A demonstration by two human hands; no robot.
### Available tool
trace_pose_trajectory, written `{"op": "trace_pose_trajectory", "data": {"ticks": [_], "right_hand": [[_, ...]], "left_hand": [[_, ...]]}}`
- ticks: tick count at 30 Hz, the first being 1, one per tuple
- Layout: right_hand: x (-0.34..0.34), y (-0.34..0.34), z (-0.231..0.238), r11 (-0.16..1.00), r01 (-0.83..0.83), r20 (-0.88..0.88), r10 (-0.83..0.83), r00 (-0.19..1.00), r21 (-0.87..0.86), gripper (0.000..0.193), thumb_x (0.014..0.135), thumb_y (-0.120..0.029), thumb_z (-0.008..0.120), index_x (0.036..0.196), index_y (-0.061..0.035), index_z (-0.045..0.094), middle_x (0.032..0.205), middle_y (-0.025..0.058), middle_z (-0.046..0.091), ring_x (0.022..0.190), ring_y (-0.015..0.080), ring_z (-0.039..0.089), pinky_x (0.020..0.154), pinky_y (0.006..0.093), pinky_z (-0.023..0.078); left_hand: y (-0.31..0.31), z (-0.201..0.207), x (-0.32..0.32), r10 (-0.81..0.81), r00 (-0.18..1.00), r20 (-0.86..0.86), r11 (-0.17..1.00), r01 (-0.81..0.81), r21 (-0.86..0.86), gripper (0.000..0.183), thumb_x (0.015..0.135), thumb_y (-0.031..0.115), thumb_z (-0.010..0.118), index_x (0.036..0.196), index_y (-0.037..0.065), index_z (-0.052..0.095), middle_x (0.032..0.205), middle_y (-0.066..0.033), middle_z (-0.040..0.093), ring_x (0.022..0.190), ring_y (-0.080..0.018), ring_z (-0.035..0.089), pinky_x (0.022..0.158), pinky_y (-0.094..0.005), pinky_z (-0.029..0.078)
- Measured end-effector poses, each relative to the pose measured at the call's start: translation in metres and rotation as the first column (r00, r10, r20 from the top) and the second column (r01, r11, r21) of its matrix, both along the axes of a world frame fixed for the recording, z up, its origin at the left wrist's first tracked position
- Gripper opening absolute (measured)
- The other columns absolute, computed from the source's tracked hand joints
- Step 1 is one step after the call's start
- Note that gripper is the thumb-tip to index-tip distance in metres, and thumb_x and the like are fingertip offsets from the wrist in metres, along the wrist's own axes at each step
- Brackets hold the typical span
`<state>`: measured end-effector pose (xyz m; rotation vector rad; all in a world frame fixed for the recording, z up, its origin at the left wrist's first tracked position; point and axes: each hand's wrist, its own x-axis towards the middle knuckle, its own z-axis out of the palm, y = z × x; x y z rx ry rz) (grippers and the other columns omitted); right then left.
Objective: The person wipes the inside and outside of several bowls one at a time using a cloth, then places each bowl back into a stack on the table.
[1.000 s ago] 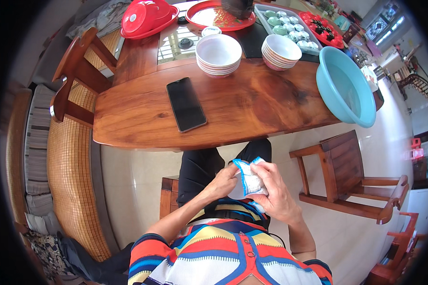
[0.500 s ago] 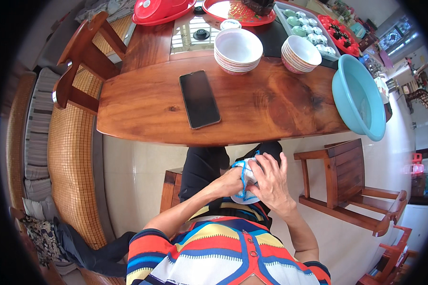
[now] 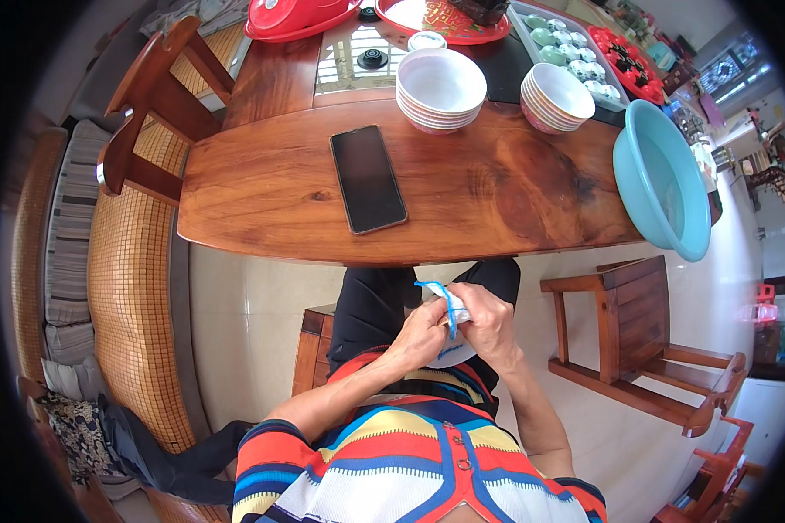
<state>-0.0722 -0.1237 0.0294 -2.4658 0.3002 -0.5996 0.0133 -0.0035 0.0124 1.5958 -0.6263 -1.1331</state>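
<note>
In the head view, the polished brown wooden table [image 3: 270, 200] is the landmark, and its near edge stands between the hands and everything set on it. A black rectangular phone [image 3: 368, 179] lies on its near half; behind the phone, to the right, stand a stack of larger white bowls [image 3: 441, 87] and a stack of smaller white bowls [image 3: 558, 98]. A light-blue round plastic basin [image 3: 663, 180] sits at the table's right end, and a grey tray [image 3: 525, 37] of white and green cups lies farther back. A brown wooden chair [image 3: 161, 109] stands off the table's left end, another wooden chair [image 3: 637, 314] before its right end. Just this side of the near edge, above the lap, is a white cloth with blue edging [image 3: 462, 312] — the left hand [image 3: 423, 336] clenched on its left part, the right hand [image 3: 490, 324] gripping its right. The fingers cover much of the cloth, and a pale rounded thing [image 3: 455, 357] below it is too hidden to identify. At the table's far side, a red round tray [image 3: 488, 33] is cut off by the picture's upper edge.
</note>
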Motion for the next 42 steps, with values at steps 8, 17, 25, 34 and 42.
{"op": "trace_pose_trajectory", "data": {"ticks": [8,17,25,34,42], "right_hand": [[-0.009,0.036,-0.057,0.003,0.068,-0.057,-0.501,0.864,0.998,0.023,0.092,-0.008,0.05,0.115,-0.0088,0.055,0.107,0.0042,0.061,0.094,0.0126,0.059,0.077,0.0285,0.05],[-0.033,-0.001,-0.054,0.33,0.174,-0.076,-0.291,0.954,0.928,0.029,0.08,0.007,0.051,0.107,-0.0022,0.06,0.104,0.0045,0.063,0.095,0.0165,0.061,0.081,0.0318,0.051],[-0.011,0.003,0.01,0.984,0.111,-0.054,-0.12,0.991,-0.141,0.019,0.066,-0.004,0.064,0.084,-0.0068,0.058,0.086,0.0077,0.061,0.081,0.0294,0.059,0.07,0.0369,0.05],[-0.007,-0.001,-0.053,0.609,0.206,0.024,-0.348,0.937,0.766,0.014,0.077,0.002,0.061,0.091,-0.0027,0.064,0.079,0.0062,0.068,0.071,0.014,0.065,0.064,0.0274,0.051],[-0.009,0.03,-0.046,-0.466,-0.107,-0.104,-0.403,0.909,0.878,0.039,0.087,-0.008,0.058,0.123,-0.0081,0.044,0.113,0.0058,0.055,0.104,0.0179,0.057,0.085,0.0322,0.048]], "left_hand": [[-0.014,0.024,0.0,0.252,0.966,0.063,0.916,-0.217,-0.337,0.063,0.061,-0.011,0.035,0.121,-0.002,0.05,0.112,-0.0109,0.049,0.11,-0.0227,0.048,0.097,-0.0273,0.034],[0.003,0.04,0.012,-0.058,0.937,0.344,0.978,0.122,-0.169,0.067,0.067,0.003,0.05,0.132,0.003,0.034,0.114,-0.0194,0.045,0.107,-0.0345,0.049,0.094,-0.0368,0.04],[0.0,0.004,-0.011,-0.002,0.871,0.491,0.98,0.099,-0.171,0.068,0.073,-0.008,0.049,0.137,0.003,0.027,0.111,-0.0205,0.05,0.106,-0.034,0.052,0.092,-0.0377,0.041],[-0.006,0.023,-0.008,0.26,0.963,-0.063,0.914,-0.267,-0.307,0.075,0.063,-0.015,0.036,0.135,0.005,0.029,0.114,-0.0117,0.045,0.111,-0.0198,0.045,0.1,-0.0287,0.033],[-0.014,0.021,-0.01,0.279,0.96,0.006,0.855,-0.246,-0.457,0.07,0.065,-0.015,0.038,0.133,0.003,0.034,0.125,-0.0115,0.041,0.12,-0.0194,0.04,0.104,-0.03,0.029]]}}
